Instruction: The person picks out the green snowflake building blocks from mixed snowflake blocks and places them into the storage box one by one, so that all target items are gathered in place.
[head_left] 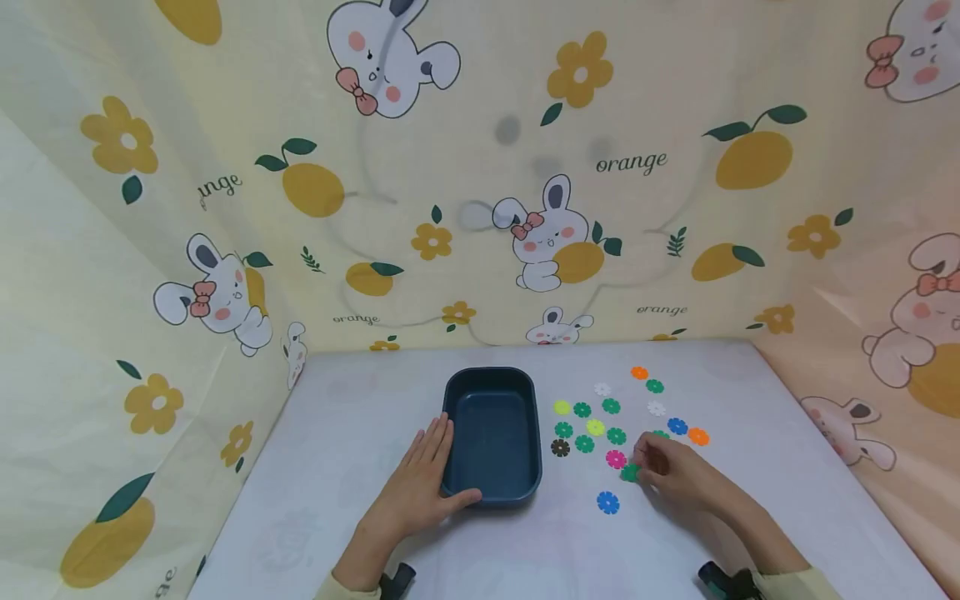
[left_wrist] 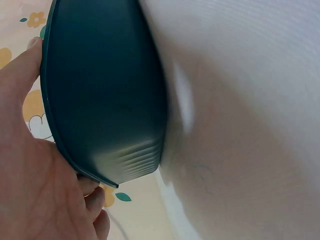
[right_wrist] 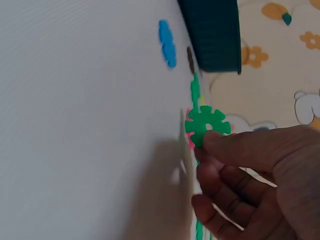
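A dark blue-green rectangular tray (head_left: 492, 437) sits on the white table. My left hand (head_left: 414, 483) rests against its left side, fingers straight along the rim and thumb spread over the near edge. In the left wrist view the palm lies close to the tray's outer wall (left_wrist: 105, 90). To the right of the tray, my right hand (head_left: 675, 471) pinches a green snowflake disc (right_wrist: 216, 118) between thumb and finger, with the notched edge standing out past the fingertips. A pink disc (head_left: 616, 459) lies just beside that hand.
Several notched discs lie scattered right of the tray: green (head_left: 584, 444), yellow (head_left: 595, 427), orange (head_left: 698, 437), white (head_left: 656, 408) and a dark brown one (head_left: 560, 448). Nearer the front is a blue disc (head_left: 608, 502). Patterned cloth (head_left: 480, 233) hangs around the table.
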